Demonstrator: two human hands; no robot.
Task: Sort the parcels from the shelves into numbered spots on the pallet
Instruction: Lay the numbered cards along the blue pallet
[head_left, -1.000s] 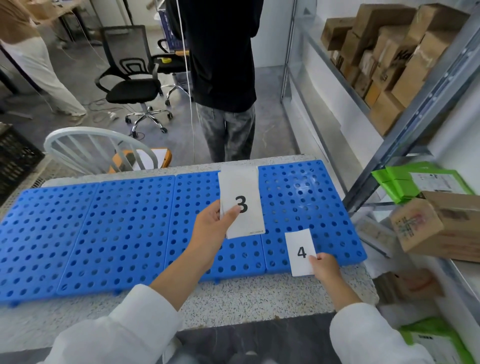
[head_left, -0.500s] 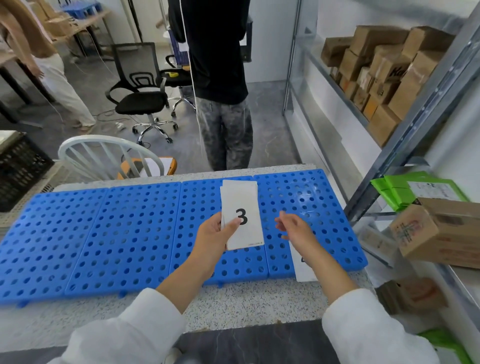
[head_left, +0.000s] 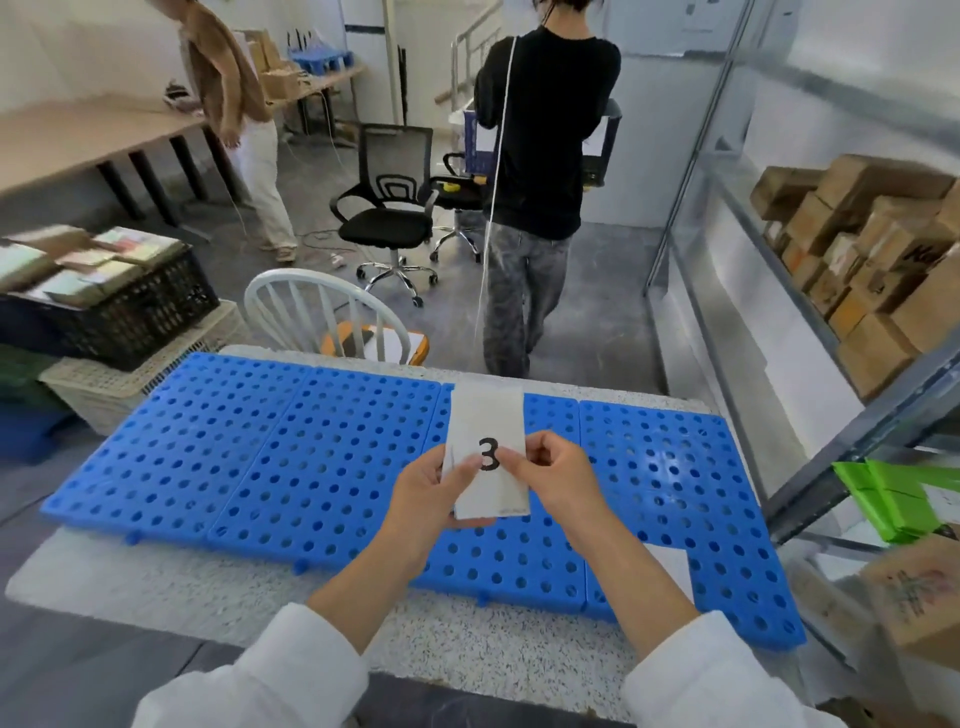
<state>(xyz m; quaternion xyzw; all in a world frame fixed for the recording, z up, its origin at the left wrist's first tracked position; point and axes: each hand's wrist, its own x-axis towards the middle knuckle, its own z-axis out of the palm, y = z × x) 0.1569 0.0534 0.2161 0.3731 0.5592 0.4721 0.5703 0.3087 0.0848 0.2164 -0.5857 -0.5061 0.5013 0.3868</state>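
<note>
1. While raised over the blue pallet (head_left: 311, 441), the white card marked 3 (head_left: 488, 415) is pinched by both hands.
2. Grip, left hand (head_left: 431, 493): thumb on the card face, left edge.
3. Grip, right hand (head_left: 556, 478): thumb and fingers pinch the right edge.
4. Cardboard parcels (head_left: 872, 249) sit stacked on the right-hand shelf (head_left: 852, 447).

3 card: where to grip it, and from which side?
Pinch the 3 card at a side edge near mid-height, coming in sideways, thumb on its face. It is a thin flat sheet held above the blue pallet, edges free; the left hand and right hand pinch it so.
</note>
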